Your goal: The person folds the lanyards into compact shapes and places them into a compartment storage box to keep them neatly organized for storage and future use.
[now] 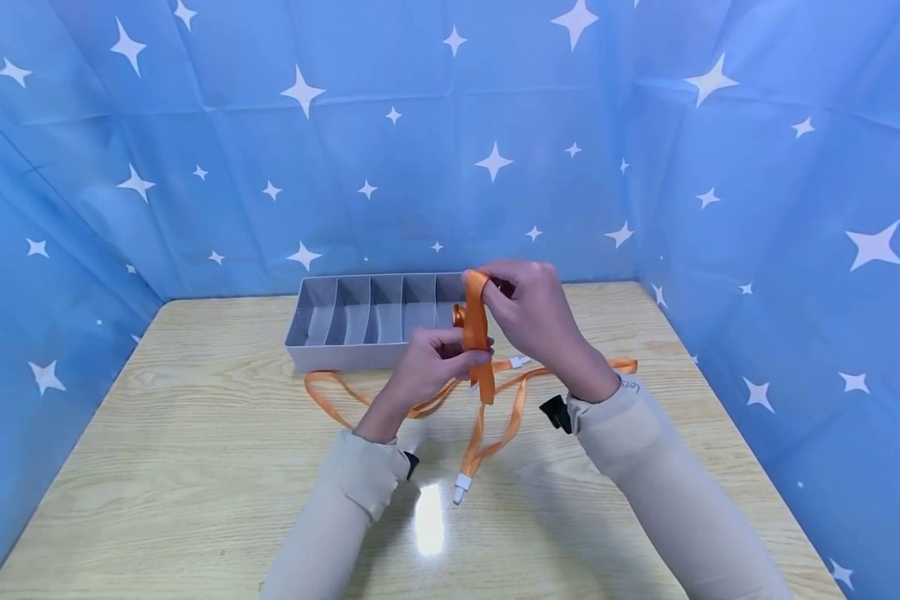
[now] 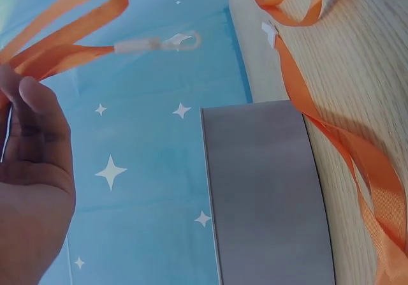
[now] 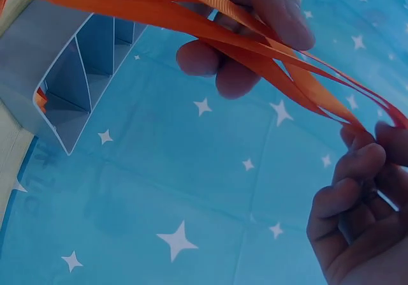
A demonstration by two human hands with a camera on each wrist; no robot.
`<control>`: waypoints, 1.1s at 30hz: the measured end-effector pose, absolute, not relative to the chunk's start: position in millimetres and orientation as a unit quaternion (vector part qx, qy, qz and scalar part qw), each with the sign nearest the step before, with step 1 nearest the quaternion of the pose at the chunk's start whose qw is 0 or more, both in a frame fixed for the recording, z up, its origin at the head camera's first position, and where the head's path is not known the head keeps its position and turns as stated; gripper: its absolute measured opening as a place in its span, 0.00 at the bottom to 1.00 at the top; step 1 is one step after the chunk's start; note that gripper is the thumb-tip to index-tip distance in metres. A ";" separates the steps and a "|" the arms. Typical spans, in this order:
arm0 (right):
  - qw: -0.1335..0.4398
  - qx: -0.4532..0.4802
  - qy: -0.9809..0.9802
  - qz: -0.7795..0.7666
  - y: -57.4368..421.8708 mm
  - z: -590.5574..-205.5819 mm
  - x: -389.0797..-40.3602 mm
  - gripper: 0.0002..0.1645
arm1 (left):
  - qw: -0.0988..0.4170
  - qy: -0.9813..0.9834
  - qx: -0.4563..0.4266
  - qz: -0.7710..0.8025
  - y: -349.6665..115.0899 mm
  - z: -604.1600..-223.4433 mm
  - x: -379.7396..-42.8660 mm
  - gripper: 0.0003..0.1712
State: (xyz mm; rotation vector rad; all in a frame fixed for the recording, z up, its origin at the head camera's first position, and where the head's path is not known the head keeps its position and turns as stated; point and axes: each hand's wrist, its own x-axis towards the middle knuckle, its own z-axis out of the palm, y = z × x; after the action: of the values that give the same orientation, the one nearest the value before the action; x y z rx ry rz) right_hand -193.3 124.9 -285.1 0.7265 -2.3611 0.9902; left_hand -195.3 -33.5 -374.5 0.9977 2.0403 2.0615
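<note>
An orange lanyard (image 1: pixel 476 321) is folded into long loops and held up between both hands over the table. My left hand (image 1: pixel 438 362) pinches its lower part between thumb and fingers. Above and to the right, my right hand (image 1: pixel 528 308) pinches the top fold of the strap. In the right wrist view the strands (image 3: pixel 255 49) stretch from one hand to the other. A white clip (image 2: pixel 137 46) with a hook sticks out from the held lanyard in the left wrist view.
Behind the hands stands a grey divided tray (image 1: pixel 348 357); something orange (image 3: pixel 41 100) shows in its end compartment. More orange lanyards (image 1: pixel 513 421) lie loosely on the wooden table (image 1: pixel 195 467), one ending in a white clip (image 1: pixel 462 483). Blue star-patterned curtains (image 1: pixel 390 183) enclose the table.
</note>
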 end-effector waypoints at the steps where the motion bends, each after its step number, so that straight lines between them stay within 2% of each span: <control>1: 0.238 0.264 -0.862 0.361 124.9 -285.8 -193.8 0.14 | 0.039 0.665 0.326 0.670 -33.0 -374.1 -194.4 0.09; 14: 0.239 0.267 -0.860 0.362 123.7 -284.8 -191.5 0.12 | 0.015 0.674 0.342 0.654 -31.0 -373.5 -191.5 0.07; 25: 0.213 0.256 -0.868 0.369 126.4 -282.3 -184.1 0.13 | -0.019 0.714 0.297 0.634 -33.8 -370.8 -195.3 0.08; 28: 0.195 0.250 -0.873 0.371 130.0 -283.7 -181.6 0.13 | -0.031 0.720 0.279 0.635 -35.6 -369.2 -197.4 0.09; 33: 0.128 0.252 -0.881 0.380 135.7 -289.2 -177.3 0.13 | -0.044 0.731 0.244 0.636 -39.3 -364.3 -199.7 0.11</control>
State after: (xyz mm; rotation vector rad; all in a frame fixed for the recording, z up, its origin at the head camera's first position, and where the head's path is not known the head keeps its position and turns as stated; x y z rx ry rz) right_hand -177.3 135.7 -289.2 0.7342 -2.5626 1.1046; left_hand -199.7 -39.3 -364.3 0.7881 2.3625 2.0564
